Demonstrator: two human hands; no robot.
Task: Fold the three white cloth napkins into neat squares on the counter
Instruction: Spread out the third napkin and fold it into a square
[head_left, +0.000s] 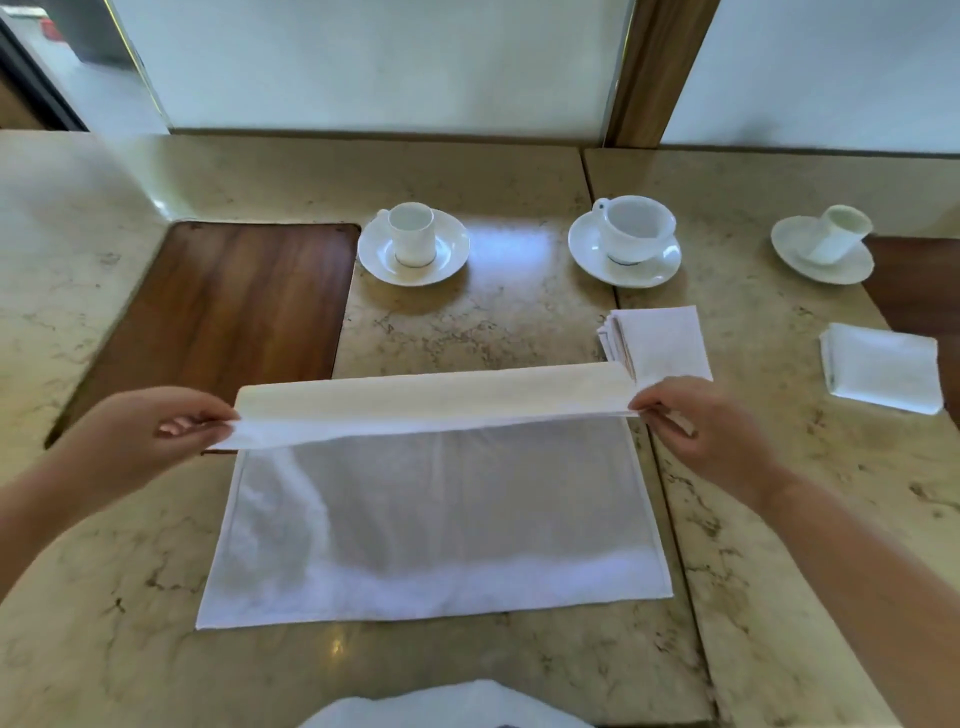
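A white napkin (431, 519) is spread on the marble counter (467, 322), its near edge lying flat and its far part lifted and doubled back toward the viewer. The lifted edge is held taut between both hands: its left corner is pinched by the left hand (156, 431), fingers closed on the cloth, and its right corner is pinched in the same way by the right hand (701, 431). The raised fold is seen as a long pale band running from one hand to the other, above the flat part. Two folded napkins are set to the right: one square (660, 343) lies just beyond the right hand (its layered edges are turned to the left), and a second square (883, 366) lies farther right, apart from the first. Three white cups on saucers are lined up along the far side: a left cup (410, 234), a middle cup (636, 228) and a right cup (839, 231), the last appearing tilted near the picture's edge. A dark wood inlay (223, 312) is set into the counter at the left, touched by the napkin's left corner region. More white cloth (447, 706) is seen at the bottom edge; what it is cannot be told.
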